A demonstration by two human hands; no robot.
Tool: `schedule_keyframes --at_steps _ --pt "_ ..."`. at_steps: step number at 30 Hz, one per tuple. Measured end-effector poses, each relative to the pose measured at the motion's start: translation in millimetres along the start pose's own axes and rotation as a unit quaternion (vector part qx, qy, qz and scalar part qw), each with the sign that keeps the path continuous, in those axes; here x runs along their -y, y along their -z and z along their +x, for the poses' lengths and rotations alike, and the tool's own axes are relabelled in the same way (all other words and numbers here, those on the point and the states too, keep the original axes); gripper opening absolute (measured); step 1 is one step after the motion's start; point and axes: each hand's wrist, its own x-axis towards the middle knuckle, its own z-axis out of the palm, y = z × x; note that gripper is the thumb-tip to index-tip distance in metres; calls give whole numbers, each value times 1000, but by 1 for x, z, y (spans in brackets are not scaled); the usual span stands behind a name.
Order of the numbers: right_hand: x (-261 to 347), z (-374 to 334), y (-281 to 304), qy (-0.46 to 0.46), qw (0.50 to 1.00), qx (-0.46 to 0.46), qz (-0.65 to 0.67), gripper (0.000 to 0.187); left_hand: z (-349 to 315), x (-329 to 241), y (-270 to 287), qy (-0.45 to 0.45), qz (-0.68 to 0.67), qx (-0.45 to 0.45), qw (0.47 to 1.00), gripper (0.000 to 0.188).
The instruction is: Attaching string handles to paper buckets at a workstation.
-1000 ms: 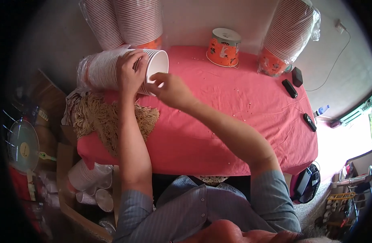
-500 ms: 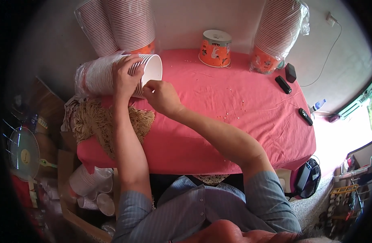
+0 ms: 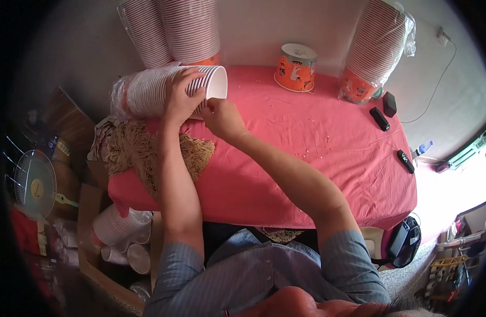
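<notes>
A long stack of nested white paper buckets point(image 3: 142, 95) lies on its side on the pink-covered table point(image 3: 264, 185), its open mouth facing right. Clear plastic wraps the far-left end. My left hand point(image 3: 182, 99) is closed over the top of the stack near its right end, fingers spread across the rims. At the lower edge of the end bucket's mouth, my right hand point(image 3: 225, 120) is curled with thumb and forefinger pinched on the rim. Below the stack, beside my left forearm, lies a heap of tan cords point(image 3: 132, 150).
An orange patterned bucket point(image 3: 296, 74) stands upside down at the back. Wrapped bucket stacks lean behind it at the left point(image 3: 190, 31) and right point(image 3: 371, 53). Small black devices point(image 3: 379, 119) lie by the right edge. A cardboard box point(image 3: 89, 238) holds more buckets at lower left.
The whole view has shifted slightly, so the table and stacks sit farther right in the picture. Both hands keep nearly the same places on the bucket stack.
</notes>
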Motion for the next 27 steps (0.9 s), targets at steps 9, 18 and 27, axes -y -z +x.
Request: schedule_keyframes --at_steps 9,18,27 --pt "-10 -6 3 3 995 -65 -75 26 -1 -8 -6 8 39 -7 999 48" --pt "-44 -70 132 61 974 -101 -194 16 -6 -24 18 37 21 -43 998 36" --pt "-49 -89 187 244 921 -148 -267 12 -61 -67 97 171 47 105 979 20"
